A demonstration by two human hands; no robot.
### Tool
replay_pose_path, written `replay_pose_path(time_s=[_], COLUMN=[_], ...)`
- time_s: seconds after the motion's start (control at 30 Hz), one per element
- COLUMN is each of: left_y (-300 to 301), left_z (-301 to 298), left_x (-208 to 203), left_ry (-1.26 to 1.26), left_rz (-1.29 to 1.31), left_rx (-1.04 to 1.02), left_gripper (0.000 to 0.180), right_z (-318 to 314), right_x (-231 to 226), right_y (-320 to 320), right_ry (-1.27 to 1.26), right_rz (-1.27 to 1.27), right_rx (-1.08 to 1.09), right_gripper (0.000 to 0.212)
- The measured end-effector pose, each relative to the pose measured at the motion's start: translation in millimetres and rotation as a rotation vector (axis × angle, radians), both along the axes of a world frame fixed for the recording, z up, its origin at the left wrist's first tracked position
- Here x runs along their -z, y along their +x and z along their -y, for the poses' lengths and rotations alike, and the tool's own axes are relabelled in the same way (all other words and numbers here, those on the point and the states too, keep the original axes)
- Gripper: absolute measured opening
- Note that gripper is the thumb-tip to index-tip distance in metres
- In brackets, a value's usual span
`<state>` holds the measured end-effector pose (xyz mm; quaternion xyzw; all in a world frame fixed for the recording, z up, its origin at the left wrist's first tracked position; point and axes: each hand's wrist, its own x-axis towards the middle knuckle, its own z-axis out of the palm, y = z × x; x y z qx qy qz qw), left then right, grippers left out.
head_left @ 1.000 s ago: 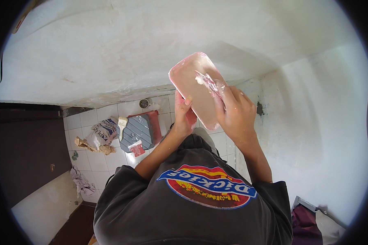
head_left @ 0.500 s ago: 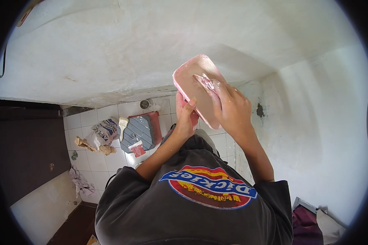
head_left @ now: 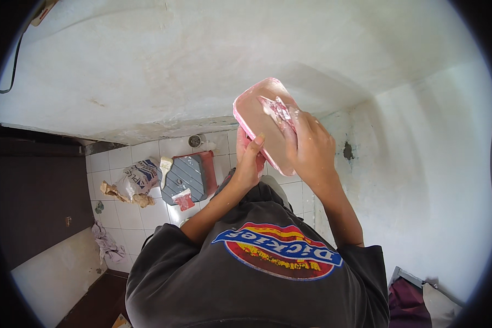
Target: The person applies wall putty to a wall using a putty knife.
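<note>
My left hand [head_left: 250, 156] grips the near left edge of a pink rectangular tray [head_left: 255, 112] with rounded corners, its thumb over the rim. Smooth beige paste covers the tray's inside. In my right hand [head_left: 313, 145] is a small putty knife [head_left: 277, 109], smeared with pink and white, its fingers wrapped round it. The blade lies against the paste near the tray's middle, with a white dab of filler on it. The right fingers hide most of the tool's handle.
A pale plastered wall [head_left: 164, 65] rises just beyond the tray. On the white tiled floor to the left are a grey plastic step stool [head_left: 183, 177], a paintbrush [head_left: 165, 170], a red scraper [head_left: 183, 200], a powder bag [head_left: 138, 177] and a cup [head_left: 194, 141]. A rag [head_left: 108, 244] lies farther left.
The putty knife has shifted slightly across the paste, and more white filler shows on its blade. The tray has tilted and moved a little; both hands keep their hold.
</note>
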<state>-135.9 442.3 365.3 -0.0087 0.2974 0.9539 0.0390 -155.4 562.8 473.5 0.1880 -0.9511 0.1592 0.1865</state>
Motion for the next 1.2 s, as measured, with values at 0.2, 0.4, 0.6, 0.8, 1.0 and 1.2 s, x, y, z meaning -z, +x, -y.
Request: replay_pose_path(time_s=[0.2,0.4,0.6,0.8,1.0,1.2], left_y=[2.4,2.8,5.0,9.2,6.6,7.8], left_z=[0.7,0.6,-4.0,-4.7,-4.3,-5.3], left_x=[-4.6,-2.6,-2.8,-3.5,-1.8,3.1], left_ry=[-0.012,-0.002,-0.018,0.01,-0.004,-0.011], left_rz=[0.018,0.052,0.059,0.07,0.016,0.035], left_rx=[0.015,0.031,0.049,0.09,0.085,0.069], left_gripper=[0.072,0.074,0.073,0.074,0.075,0.075], right_z=[5.0,2.9,1.0,-4.4,-2.9,-0.8], right_x=[-5.2,-7.3,-6.2,-2.4,-0.9,4.3], right_y=[0.1,0.2,1.2,0.2,0.2,2.2], right_ry=[-0.081,-0.065,-0.021,-0.005,-0.045,-0.067], right_rz=[0.076,0.111,0.155,0.13,0.165,0.186], right_rx=[0.011,0.022,0.048,0.032,0.041,0.038], right_gripper=[0.015,0.02,0.023,0.027,0.028,0.029])
